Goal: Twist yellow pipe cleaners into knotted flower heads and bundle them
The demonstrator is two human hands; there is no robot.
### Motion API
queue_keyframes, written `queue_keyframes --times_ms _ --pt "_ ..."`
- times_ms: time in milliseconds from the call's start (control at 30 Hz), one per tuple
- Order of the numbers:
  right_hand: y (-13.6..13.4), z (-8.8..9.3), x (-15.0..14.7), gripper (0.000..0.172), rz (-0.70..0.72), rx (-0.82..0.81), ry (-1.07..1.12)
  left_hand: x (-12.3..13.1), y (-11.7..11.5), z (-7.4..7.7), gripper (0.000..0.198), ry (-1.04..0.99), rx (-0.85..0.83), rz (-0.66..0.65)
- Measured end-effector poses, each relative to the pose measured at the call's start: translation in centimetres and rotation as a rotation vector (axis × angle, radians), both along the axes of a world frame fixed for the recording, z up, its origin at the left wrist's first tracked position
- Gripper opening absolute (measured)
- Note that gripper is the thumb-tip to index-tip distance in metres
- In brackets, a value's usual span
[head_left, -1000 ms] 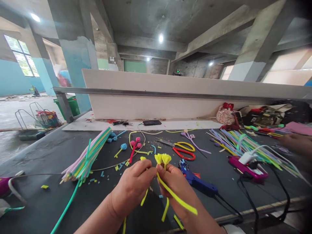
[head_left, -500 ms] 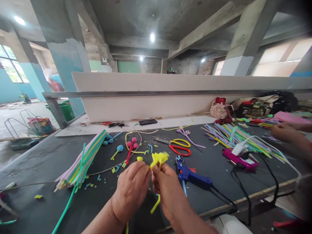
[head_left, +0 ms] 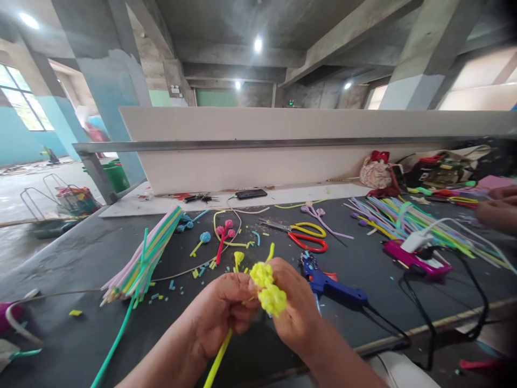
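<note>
Close together over the near side of the table, both hands are closed on yellow pipe-cleaner flowers. My left hand (head_left: 226, 307) pinches yellow stems; a small yellow bud (head_left: 238, 258) sticks up above its fingers and a long yellow pipe cleaner (head_left: 218, 358) hangs below. My right hand (head_left: 299, 302) grips another part of the yellow work, with two bumpy yellow flower heads (head_left: 271, 291) facing me between the hands. A short yellow end (head_left: 271, 251) pokes up behind its fingers. My fingertips partly hide where the stems meet.
Right of my hands lies a blue glue gun (head_left: 333, 284), with scissors (head_left: 307, 231) behind it. Pipe-cleaner bundles (head_left: 147, 253) lie left and right. A pink flower stem (head_left: 223, 240), cut scraps and a magenta power strip (head_left: 418, 261) are about. A co-worker's hand (head_left: 498, 213) shows far right.
The yellow flower heads have turned to face me and come lower, between my hands. My left hand has rolled, so its fingers show more. The view has shifted slightly left.
</note>
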State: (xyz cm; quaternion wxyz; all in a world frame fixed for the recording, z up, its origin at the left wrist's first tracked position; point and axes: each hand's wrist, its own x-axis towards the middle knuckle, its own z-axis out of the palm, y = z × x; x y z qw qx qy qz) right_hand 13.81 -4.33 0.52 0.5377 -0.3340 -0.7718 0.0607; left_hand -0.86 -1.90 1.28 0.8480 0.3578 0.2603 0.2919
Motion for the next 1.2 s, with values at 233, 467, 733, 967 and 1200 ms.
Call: queue_keyframes --times_ms 233,467,733,967,1200 --pt "0.5 0.7 -0.2 0.017 0.018 -0.6 0.521 0.1 -0.2 0.1 0.021 0.028 0.203 0.174" --pt "-0.3 1.8 -1.6 0.028 0.271 -0.93 1.064 -0.4 0.1 -0.4 0.023 0.525 1.552 0.886" --pt "-1.1 2.0 -2.8 0.035 0.312 -0.956 1.154 -0.1 -0.3 0.1 0.02 0.439 1.843 0.964" --pt "-1.5 1.3 -4.0 0.036 0.16 -0.879 1.217 0.4 -0.4 -1.8 0.016 0.292 1.469 0.922" --pt "-1.2 0.7 -3.6 0.019 -0.031 -0.58 0.758 1.9 -1.7 -1.3 0.006 0.012 0.563 0.643"
